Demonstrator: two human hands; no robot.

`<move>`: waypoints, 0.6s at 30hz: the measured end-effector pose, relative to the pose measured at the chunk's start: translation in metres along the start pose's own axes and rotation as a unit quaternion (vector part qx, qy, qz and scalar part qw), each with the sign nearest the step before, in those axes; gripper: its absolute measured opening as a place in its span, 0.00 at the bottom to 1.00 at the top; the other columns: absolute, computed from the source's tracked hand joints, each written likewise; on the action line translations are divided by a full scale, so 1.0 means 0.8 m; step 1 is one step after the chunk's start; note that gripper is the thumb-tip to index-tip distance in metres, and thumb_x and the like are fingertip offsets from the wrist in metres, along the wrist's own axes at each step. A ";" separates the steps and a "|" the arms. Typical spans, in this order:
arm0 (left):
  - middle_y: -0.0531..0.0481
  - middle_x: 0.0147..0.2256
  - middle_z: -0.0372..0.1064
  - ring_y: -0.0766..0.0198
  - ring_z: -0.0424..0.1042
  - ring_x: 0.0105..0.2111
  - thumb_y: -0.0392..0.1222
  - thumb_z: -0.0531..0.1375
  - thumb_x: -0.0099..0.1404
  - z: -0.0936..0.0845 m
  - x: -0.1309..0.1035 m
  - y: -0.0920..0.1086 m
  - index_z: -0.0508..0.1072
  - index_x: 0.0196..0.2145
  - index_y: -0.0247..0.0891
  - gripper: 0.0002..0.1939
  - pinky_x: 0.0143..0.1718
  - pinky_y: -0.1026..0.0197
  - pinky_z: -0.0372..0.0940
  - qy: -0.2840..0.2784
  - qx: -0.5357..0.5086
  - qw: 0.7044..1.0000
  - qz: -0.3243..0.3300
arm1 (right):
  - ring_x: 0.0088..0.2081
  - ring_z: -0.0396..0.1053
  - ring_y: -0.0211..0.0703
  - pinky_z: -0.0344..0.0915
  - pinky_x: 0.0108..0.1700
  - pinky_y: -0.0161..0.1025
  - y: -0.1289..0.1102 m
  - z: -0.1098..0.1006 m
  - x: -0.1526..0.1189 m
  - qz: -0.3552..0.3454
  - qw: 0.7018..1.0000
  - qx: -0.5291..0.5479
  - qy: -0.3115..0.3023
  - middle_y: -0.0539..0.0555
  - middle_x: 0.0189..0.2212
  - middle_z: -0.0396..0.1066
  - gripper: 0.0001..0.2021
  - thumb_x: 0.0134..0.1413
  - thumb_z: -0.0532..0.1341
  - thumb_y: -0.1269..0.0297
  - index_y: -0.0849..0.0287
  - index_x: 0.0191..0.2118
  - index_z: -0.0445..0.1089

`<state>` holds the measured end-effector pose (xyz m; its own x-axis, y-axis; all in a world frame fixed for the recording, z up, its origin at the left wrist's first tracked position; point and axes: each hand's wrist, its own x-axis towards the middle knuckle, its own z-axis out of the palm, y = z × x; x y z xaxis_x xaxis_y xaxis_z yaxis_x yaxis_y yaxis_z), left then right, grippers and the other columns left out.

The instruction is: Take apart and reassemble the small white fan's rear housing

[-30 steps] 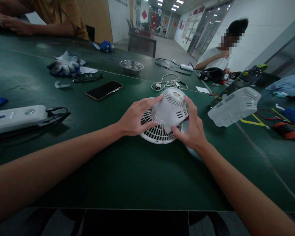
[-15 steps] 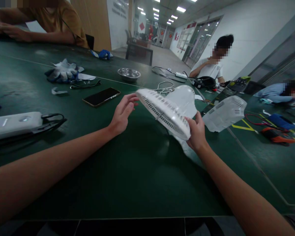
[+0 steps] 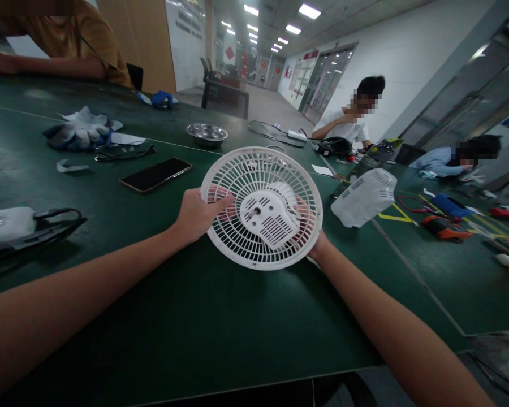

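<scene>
A round white fan grille (image 3: pixel 227 249) with a motor housing (image 3: pixel 271 217) at its centre is held up over the green table, its slatted face toward me. My left hand (image 3: pixel 197 215) grips the left rim, thumb on the front and fingers behind the slats. My right hand (image 3: pixel 316 240) is behind the right side, partly hidden by the grille, with its fingers closed on it. To the right, a white plastic cover (image 3: pixel 365 198) stands on the table.
On the table (image 3: pixel 220 333) lie a phone (image 3: pixel 156 174), a metal bowl (image 3: pixel 207 134), gloves (image 3: pixel 85 130), a white device (image 3: pixel 8 226) at left and an orange tool (image 3: pixel 445 227) at right. Several people sit around it, one in a brown shirt (image 3: pixel 93 42).
The grille has turned from nearly edge-on to facing me. My left hand, apart from it before, has closed on its left rim. The view has shifted slightly to the right.
</scene>
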<state>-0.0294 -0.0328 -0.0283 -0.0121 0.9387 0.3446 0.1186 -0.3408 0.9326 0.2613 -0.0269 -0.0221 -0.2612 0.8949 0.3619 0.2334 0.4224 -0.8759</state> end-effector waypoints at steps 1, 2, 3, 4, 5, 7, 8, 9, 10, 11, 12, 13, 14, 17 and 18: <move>0.47 0.31 0.82 0.53 0.82 0.29 0.49 0.70 0.63 0.001 -0.001 0.003 0.80 0.38 0.40 0.11 0.32 0.48 0.81 0.009 0.002 1.000 -0.016 | 0.40 0.76 0.54 0.75 0.47 0.58 0.003 -0.013 0.002 0.030 0.998 0.001 0.063 0.55 0.41 0.78 0.30 0.61 0.57 0.42 0.49 0.64 0.62; 0.48 0.30 0.81 0.54 0.82 0.29 0.48 0.70 0.62 0.001 -0.002 0.005 0.80 0.37 0.40 0.11 0.31 0.50 0.80 0.015 0.002 0.999 -0.033 | 0.39 0.75 0.53 0.74 0.48 0.59 0.006 -0.030 0.004 0.056 0.989 -0.021 0.132 0.53 0.40 0.76 0.32 0.58 0.61 0.44 0.48 0.65 0.61; 0.48 0.31 0.81 0.54 0.82 0.29 0.47 0.71 0.61 0.002 -0.003 0.007 0.81 0.37 0.40 0.10 0.31 0.51 0.80 0.019 -0.003 0.999 -0.051 | 0.37 0.73 0.53 0.72 0.49 0.59 0.010 -0.048 0.004 0.064 0.977 -0.097 0.179 0.52 0.39 0.75 0.35 0.53 0.66 0.47 0.47 0.65 0.60; 0.48 0.31 0.82 0.54 0.82 0.30 0.46 0.71 0.60 0.002 -0.003 0.007 0.81 0.37 0.39 0.10 0.31 0.52 0.80 0.022 -0.012 0.997 -0.067 | 0.38 0.71 0.53 0.70 0.52 0.61 0.014 -0.066 0.004 0.066 0.956 -0.194 0.211 0.52 0.39 0.74 0.38 0.49 0.69 0.50 0.49 0.65 0.59; 0.48 0.31 0.82 0.54 0.82 0.30 0.45 0.72 0.59 0.001 -0.003 0.006 0.81 0.37 0.39 0.10 0.31 0.53 0.80 0.026 -0.020 0.996 -0.081 | 0.41 0.70 0.55 0.66 0.55 0.62 0.018 -0.083 0.004 0.067 0.930 -0.282 0.227 0.53 0.41 0.72 0.39 0.47 0.70 0.53 0.51 0.65 0.59; 0.48 0.31 0.82 0.54 0.82 0.31 0.44 0.72 0.59 -0.001 -0.001 0.003 0.81 0.37 0.39 0.10 0.31 0.54 0.80 0.032 -0.035 0.994 -0.100 | 0.46 0.68 0.58 0.63 0.57 0.62 0.026 -0.108 0.003 0.085 0.885 -0.392 0.234 0.57 0.45 0.70 0.38 0.44 0.69 0.59 0.54 0.64 0.61; 0.48 0.31 0.82 0.54 0.82 0.30 0.43 0.72 0.59 -0.002 0.000 0.001 0.81 0.37 0.39 0.10 0.31 0.54 0.79 0.033 -0.038 0.993 -0.105 | 0.47 0.68 0.59 0.63 0.58 0.61 0.029 -0.115 0.003 0.096 0.872 -0.422 0.229 0.59 0.46 0.69 0.37 0.43 0.68 0.61 0.55 0.62 0.62; 0.48 0.31 0.82 0.54 0.82 0.31 0.43 0.72 0.59 -0.003 0.001 -0.001 0.81 0.37 0.39 0.10 0.31 0.54 0.79 0.032 -0.040 0.993 -0.109 | 0.48 0.67 0.59 0.64 0.57 0.60 0.031 -0.120 0.003 0.103 0.864 -0.439 0.223 0.60 0.47 0.68 0.35 0.44 0.68 0.62 0.56 0.61 0.63; 0.48 0.32 0.82 0.54 0.82 0.31 0.43 0.72 0.59 -0.004 0.002 -0.002 0.81 0.38 0.39 0.10 0.31 0.54 0.79 0.031 -0.040 0.992 -0.112 | 0.48 0.67 0.59 0.64 0.57 0.59 0.031 -0.123 0.004 0.099 0.860 -0.450 0.219 0.60 0.47 0.67 0.33 0.44 0.67 0.62 0.56 0.59 0.64; 0.47 0.33 0.82 0.54 0.82 0.31 0.43 0.72 0.59 -0.005 0.003 -0.003 0.82 0.38 0.40 0.10 0.31 0.54 0.79 0.028 -0.041 0.992 -0.115 | 0.50 0.67 0.59 0.64 0.58 0.59 0.030 -0.125 0.005 0.081 0.855 -0.460 0.225 0.61 0.48 0.66 0.30 0.46 0.66 0.62 0.56 0.58 0.65; 0.47 0.33 0.82 0.54 0.82 0.32 0.43 0.73 0.59 -0.006 0.004 -0.004 0.82 0.38 0.40 0.10 0.32 0.54 0.80 0.028 -0.042 0.992 -0.120 | 0.53 0.66 0.60 0.63 0.59 0.59 0.026 -0.128 0.005 0.049 0.847 -0.472 0.241 0.62 0.49 0.66 0.28 0.47 0.66 0.61 0.57 0.56 0.66; 0.47 0.34 0.82 0.54 0.83 0.32 0.43 0.73 0.59 -0.006 0.004 -0.004 0.82 0.39 0.40 0.10 0.32 0.54 0.80 0.027 -0.043 0.991 -0.125 | 0.56 0.64 0.61 0.61 0.61 0.60 0.022 -0.132 0.006 0.009 0.830 -0.486 0.272 0.63 0.51 0.65 0.27 0.48 0.66 0.61 0.57 0.56 0.66; 0.47 0.34 0.83 0.53 0.83 0.33 0.42 0.73 0.59 -0.007 0.005 -0.004 0.82 0.39 0.40 0.10 0.33 0.54 0.80 0.026 -0.046 0.990 -0.129 | 0.60 0.61 0.62 0.59 0.63 0.61 0.018 -0.138 0.006 -0.029 0.807 -0.499 0.316 0.64 0.54 0.64 0.27 0.48 0.66 0.60 0.57 0.56 0.66; 0.47 0.35 0.83 0.54 0.83 0.33 0.43 0.73 0.59 -0.007 0.005 -0.004 0.82 0.39 0.40 0.11 0.34 0.53 0.80 0.024 -0.056 0.989 -0.134 | 0.67 0.54 0.65 0.52 0.68 0.65 0.016 -0.168 0.003 -0.063 0.732 -0.494 0.466 0.66 0.63 0.58 0.36 0.43 0.69 0.61 0.55 0.61 0.62; 0.47 0.35 0.83 0.53 0.83 0.33 0.43 0.73 0.59 -0.007 0.005 -0.005 0.82 0.39 0.40 0.11 0.34 0.53 0.80 0.022 -0.056 0.989 -0.132 | 0.68 0.54 0.67 0.52 0.68 0.66 0.021 -0.179 0.002 -0.037 0.725 -0.470 0.502 0.67 0.64 0.57 0.40 0.40 0.70 0.62 0.55 0.63 0.60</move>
<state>-0.0353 -0.0283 -0.0299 -0.0708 0.9935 0.0893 -0.0056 -0.0900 0.9959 0.3992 0.0021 0.0094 0.3980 0.3202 0.8597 0.9119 -0.0361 -0.4088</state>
